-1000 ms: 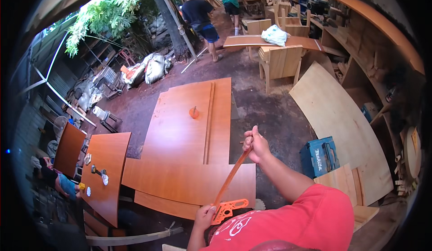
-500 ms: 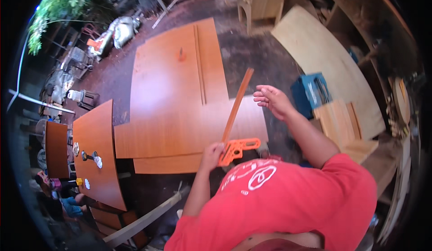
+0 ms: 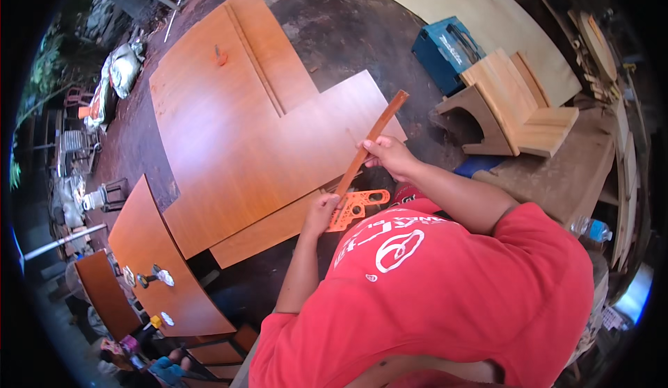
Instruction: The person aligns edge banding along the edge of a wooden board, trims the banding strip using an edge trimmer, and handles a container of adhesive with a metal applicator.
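- The brown strip (image 3: 387, 116) was regripped by the right hand (image 3: 391, 156) near the panel (image 3: 278, 151)'s right edge; two-handed support was restored;
- its lower end and an orange guide (image 3: 365, 199) were held by the left hand (image 3: 322, 213).

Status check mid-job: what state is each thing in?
Long brown wooden strip: slanted, upper end free.
Flat orange perforated tool: held at one end.
Left bare hand: closed on strip and tool.
Right bare hand: closed on strip, partway up.
Broad orange-brown wooden panels: lying flat, overlapping.
Blue boxy plastic toolbox: appears shut.
Clear blue-labelled plastic bottle: on its side.
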The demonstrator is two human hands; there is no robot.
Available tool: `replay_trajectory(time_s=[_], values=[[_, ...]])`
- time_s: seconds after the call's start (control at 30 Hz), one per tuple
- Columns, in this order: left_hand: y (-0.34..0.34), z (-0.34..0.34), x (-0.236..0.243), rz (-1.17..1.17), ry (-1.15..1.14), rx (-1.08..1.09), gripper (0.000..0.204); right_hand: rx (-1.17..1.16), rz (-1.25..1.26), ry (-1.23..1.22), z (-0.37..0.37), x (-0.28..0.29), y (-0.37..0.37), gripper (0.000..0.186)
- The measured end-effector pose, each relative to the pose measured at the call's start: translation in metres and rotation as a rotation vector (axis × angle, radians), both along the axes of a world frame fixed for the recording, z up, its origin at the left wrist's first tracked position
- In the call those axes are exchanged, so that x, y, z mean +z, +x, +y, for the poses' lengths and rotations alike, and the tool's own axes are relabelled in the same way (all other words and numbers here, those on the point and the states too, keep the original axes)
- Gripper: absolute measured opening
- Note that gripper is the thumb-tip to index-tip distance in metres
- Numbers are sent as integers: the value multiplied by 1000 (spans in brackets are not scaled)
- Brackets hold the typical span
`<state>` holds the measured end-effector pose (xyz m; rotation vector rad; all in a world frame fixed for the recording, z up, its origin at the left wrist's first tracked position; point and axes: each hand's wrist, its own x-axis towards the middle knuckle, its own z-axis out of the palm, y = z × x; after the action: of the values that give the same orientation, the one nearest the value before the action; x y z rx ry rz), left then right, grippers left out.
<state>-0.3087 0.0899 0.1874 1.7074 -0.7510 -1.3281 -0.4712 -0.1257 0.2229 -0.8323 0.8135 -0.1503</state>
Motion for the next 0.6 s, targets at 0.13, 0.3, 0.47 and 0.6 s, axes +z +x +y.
replay_trajectory(time_s=[0.13,0.3,0.47,0.6], values=[[1,-3,0,-61,84,81,30,-457,-135,58,-31,-28,-4,20],[20,-1,5,-136,377,162,33,-671,66,-81,-124,-70,-54,22],[24,18,2,-180,450,311,33,-638,135,-144,-174,-104,-104,25],[10,3,17,-220,438,401,26,-377,260,-92,-178,-128,-119,25]])
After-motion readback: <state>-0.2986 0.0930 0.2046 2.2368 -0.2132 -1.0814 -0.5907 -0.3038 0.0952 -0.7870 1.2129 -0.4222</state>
